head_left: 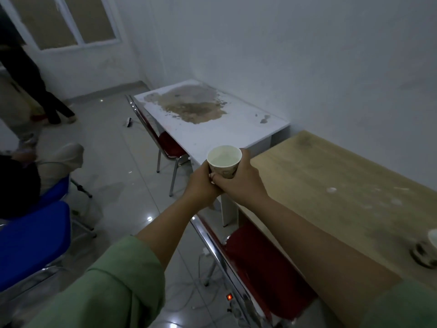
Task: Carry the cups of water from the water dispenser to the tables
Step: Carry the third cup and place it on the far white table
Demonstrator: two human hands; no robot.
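A white paper cup of water is held upright in front of me, in the air by the near corner of the white table. My right hand wraps its right side. My left hand cups it from the left and below. The white table has a large brown worn patch on top. A wooden table stands to the right, against the wall. Another cup sits on it at the frame's right edge, partly cut off.
Two red chairs with chrome frames are tucked under the tables. Blue chairs stand at left, with a seated person. Another person's legs are at the far left. A power strip and cables lie on the tiled floor.
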